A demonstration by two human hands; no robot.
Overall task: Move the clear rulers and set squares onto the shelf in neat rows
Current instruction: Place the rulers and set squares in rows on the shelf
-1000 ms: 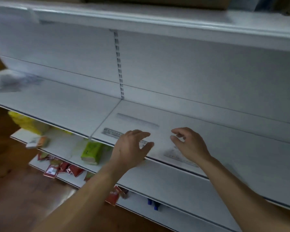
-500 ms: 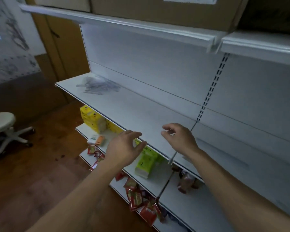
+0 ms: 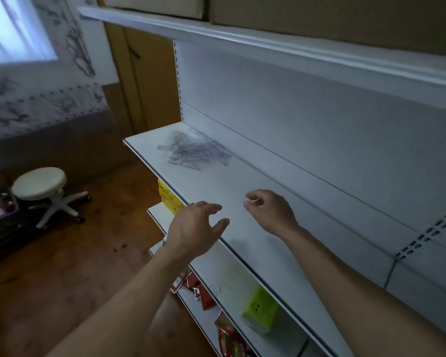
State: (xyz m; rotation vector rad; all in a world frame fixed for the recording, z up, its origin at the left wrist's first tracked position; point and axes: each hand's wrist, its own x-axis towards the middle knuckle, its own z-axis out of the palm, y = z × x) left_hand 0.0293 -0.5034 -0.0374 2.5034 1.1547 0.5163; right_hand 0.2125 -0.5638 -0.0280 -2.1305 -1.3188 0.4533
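Nearer than the fingers and below them, the lower white shelves carry a yellow-green rectangular carton (image 3: 260, 311) and loose red foil packets (image 3: 200, 292). These are no part of the task.

The left hand (image 3: 195, 229) hovers over the front edge of the white metal shelf (image 3: 255, 246), palm down, with its fingers apart and relaxed, gripping nothing. The right hand (image 3: 269, 212) hovers just beside it above the shelf board. Its fingers are loosely curled, with the thumb tip close to the forefinger, and nothing shows between them. Judgement: both hands are held low and forward, ready to reach for stock.

Beyond the fingertips, to their left and well apart from both hands, the heap of clear plastic rulers and set squares (image 3: 193, 150) lies at the far end of the same shelf, close to the back panel. The pieces lie flat and crossed, so they share no common direction. The long axis of the heap as a whole runs roughly along the shelf, and one triangular corner points toward the front edge. Single pieces are too blurred to read. Judgement: the heap is unsorted, so laying it in rows is not yet done
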